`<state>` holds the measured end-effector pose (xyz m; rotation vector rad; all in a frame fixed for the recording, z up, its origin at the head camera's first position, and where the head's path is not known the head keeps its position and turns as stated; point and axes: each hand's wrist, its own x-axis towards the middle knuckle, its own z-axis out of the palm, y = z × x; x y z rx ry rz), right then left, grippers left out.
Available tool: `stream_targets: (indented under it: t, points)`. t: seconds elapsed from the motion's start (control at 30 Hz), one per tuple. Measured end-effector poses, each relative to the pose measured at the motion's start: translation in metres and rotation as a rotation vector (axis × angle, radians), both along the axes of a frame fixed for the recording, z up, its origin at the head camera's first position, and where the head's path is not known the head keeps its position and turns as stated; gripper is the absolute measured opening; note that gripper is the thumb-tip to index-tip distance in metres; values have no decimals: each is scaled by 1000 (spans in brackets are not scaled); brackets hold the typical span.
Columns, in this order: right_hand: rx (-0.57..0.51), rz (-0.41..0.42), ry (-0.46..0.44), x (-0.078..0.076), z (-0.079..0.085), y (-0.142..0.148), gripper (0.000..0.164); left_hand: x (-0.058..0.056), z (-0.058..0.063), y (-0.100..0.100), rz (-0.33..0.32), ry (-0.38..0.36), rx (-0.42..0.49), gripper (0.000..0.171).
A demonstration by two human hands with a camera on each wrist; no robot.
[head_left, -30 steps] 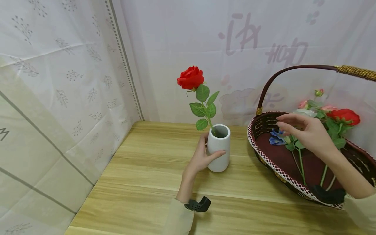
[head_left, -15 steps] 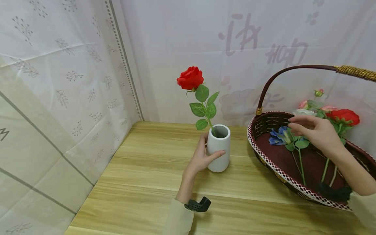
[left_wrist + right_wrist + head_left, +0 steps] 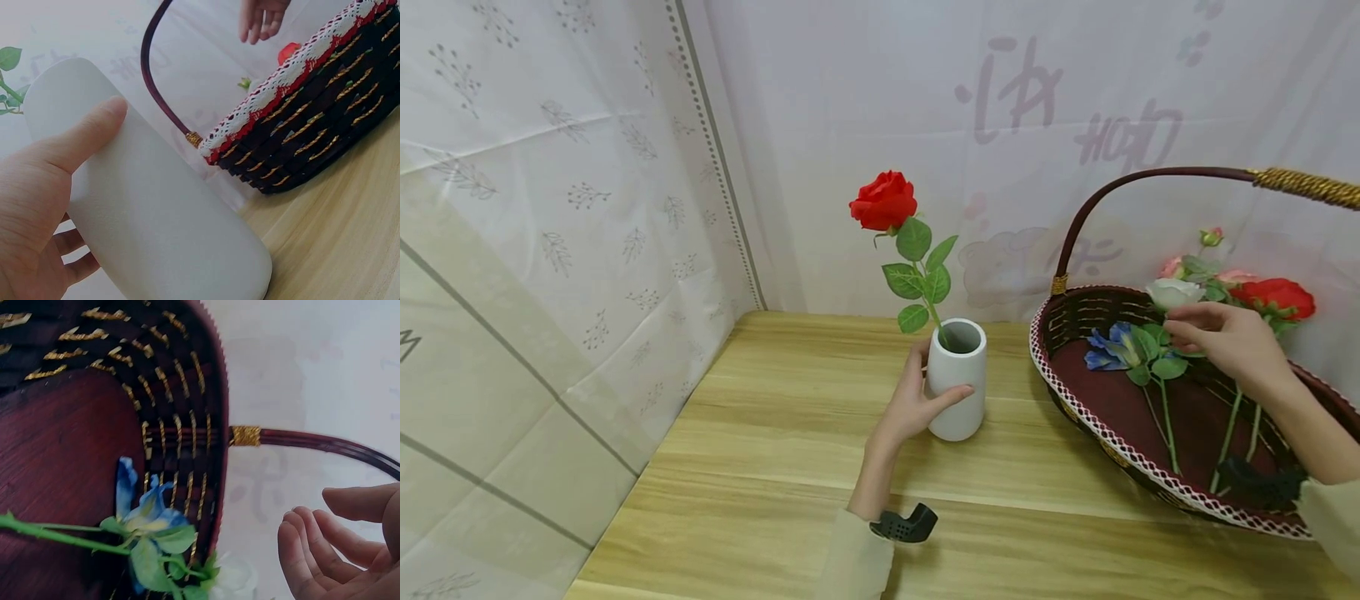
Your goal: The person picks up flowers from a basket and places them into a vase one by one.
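Near white flower (image 3: 1175, 292), right fingers (image 3: 295, 559), around white vase (image 3: 958, 367), left fingers (image 3: 917, 358)

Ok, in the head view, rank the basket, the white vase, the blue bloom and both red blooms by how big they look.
Largest to smallest:
1. Basket
2. White vase
3. Vase's red bloom and basket's red bloom: too alike to rank
4. Blue bloom

Two hands (image 3: 916, 402) (image 3: 1243, 343), one vase (image 3: 957, 396), one basket (image 3: 1071, 318), two red flowers (image 3: 883, 201) (image 3: 1276, 297) appear.

Mauve lettering (image 3: 1127, 137), not surely legible, marks the back cloth (image 3: 850, 100) toward two o'clock, an M-like sign (image 3: 407, 343) the side cloth (image 3: 535, 225) at nine.
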<state>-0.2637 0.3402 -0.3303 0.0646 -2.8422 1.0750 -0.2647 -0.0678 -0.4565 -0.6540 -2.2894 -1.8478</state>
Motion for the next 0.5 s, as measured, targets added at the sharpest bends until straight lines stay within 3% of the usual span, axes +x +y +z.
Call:
stream_targets:
  t: [0.5]
  points:
    - [59,-1,-76,-10,-29,20,56,2,-3,-2,2,-2,-9,78]
